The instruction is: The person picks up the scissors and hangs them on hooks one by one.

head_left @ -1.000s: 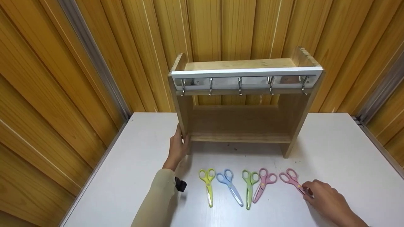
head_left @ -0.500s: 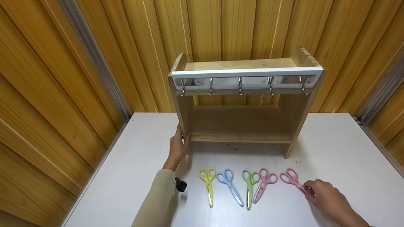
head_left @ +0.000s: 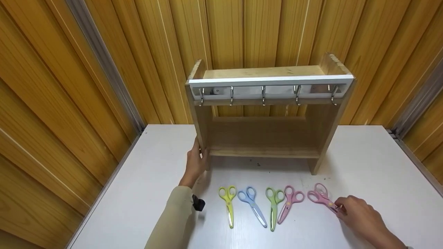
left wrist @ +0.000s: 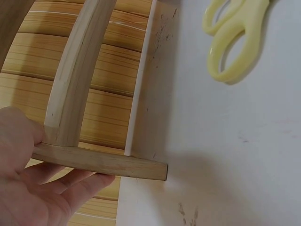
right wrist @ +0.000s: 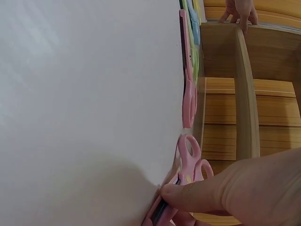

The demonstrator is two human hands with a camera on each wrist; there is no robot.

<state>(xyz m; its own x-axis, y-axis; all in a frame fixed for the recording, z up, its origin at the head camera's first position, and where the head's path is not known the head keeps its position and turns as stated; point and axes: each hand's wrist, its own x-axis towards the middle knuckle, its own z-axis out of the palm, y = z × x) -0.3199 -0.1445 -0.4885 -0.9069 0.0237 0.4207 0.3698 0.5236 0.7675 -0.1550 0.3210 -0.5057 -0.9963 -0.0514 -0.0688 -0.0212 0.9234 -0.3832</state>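
Our right hand [head_left: 361, 214] holds a pair of pink scissors [head_left: 322, 197] in a narrow pinch, the thumb laid over the blade end and the other fingertips mostly hidden behind it. Both handle loops stick out past the pinch, ahead of it and to its left. We judge that holding the pair by its blades leaves the loops uncovered and turned outward from the hand. We cannot tell whether the pair touches the white table [head_left: 145, 200] or sits just above it.

Beyond the pinch and to its left stands a wooden rack [head_left: 263, 152], with metal hooks [head_left: 263, 95] lined along its upper front, higher than the hand. On the side of the rack away from the pinch, our left hand [head_left: 195, 160] grips the side panel [left wrist: 101, 162]. The panel passes between thumb and fingers, low down where a shelf board [left wrist: 70, 94] meets it; that hold seems meant to steady the frame against sliding or rocking.

Left of the pinch lie four more pairs in a loose row: a second pink pair [head_left: 287, 206] nearest, then green scissors [head_left: 274, 204] just beside it, blue scissors [head_left: 250, 197], and yellow scissors [head_left: 228, 202] farthest off. All four have loops toward the rack and blades toward us, probably laid so that each offers the same end.
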